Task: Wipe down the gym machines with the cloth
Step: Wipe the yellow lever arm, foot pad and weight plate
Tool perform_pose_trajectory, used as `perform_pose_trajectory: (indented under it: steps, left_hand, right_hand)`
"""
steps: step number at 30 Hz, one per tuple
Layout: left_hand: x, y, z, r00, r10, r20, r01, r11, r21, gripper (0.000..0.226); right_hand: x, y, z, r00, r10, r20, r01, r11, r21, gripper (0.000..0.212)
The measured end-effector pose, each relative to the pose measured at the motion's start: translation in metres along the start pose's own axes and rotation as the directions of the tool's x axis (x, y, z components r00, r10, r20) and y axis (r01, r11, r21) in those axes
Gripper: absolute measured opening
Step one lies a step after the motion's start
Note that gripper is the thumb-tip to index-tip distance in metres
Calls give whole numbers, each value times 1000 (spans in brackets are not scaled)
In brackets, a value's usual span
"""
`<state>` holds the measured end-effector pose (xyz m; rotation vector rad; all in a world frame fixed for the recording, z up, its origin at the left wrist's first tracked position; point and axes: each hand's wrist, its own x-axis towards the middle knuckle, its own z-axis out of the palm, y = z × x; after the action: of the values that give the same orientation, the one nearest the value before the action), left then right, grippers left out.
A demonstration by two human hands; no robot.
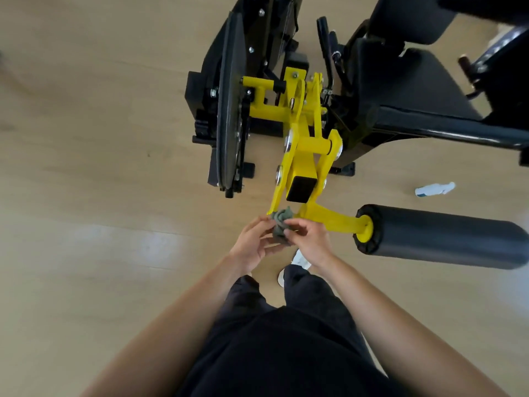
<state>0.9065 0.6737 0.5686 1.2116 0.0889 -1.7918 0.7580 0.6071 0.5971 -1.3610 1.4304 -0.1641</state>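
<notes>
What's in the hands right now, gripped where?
A bunched grey cloth, held between both hands: the left hand holds its left side and the right hand pinches its right side.

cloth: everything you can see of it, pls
The cloth is small, grey-green, soft-looking fabric, crumpled into a tight wad rather than spread flat. It is held above the floor between both hands: the left hand grips its left side and the right hand pinches its right side. Its top overlaps the lower end of the machine's yellow arm; actual contact cannot be confirmed.
</notes>
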Motion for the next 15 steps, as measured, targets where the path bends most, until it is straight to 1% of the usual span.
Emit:
perform_pose_trajectory:
  steps: [2, 4, 6, 8, 9, 10, 12, 13, 15]
  left_hand:
    - [-2, 7, -3, 998, 61, 11, -62, 991, 116, 16]
    - [0, 16, -3, 984, 171, -48, -158, 966, 203, 17]
    - [6, 29, -2, 946, 302, -119, -268, 933, 241, 15]
    - [13, 44, 0, 902, 409, -140, -356, 887, 295, 15]
    - [16, 50, 3, 887, 440, -137, -381, 867, 320, 17]
    - [20, 55, 6, 879, 460, -129, -396, 853, 341, 18]
    - [30, 58, 13, 876, 473, -92, -404, 826, 392, 18]
    - [35, 57, 16, 876, 475, -78, -400, 808, 434, 16]
    - [44, 51, 18, 866, 494, -80, -384, 758, 528, 14]
  right_hand:
    - [-3, -2, -2, 1000, -7, 8, 7, 1000, -17, 36]
    - [-5, -7, -7, 999, -18, -39, 17, 1000, -23, 35]
    - [-5, -13, -18, 983, -31, -182, 28, 999, -16, 34]
    - [-4, -21, -34, 945, -36, -324, 42, 999, 14, 32]
    - [-2, -25, -42, 934, -36, -356, 49, 998, 28, 35]
    - [1, -31, -49, 933, -42, -357, 56, 998, 29, 44]
    - [6, -46, -61, 953, -69, -296, 81, 996, 31, 56]
    - [9, -55, -64, 961, -99, -257, 112, 993, 37, 57]
    - [11, -68, -65, 967, -158, -199, 173, 983, 65, 51]
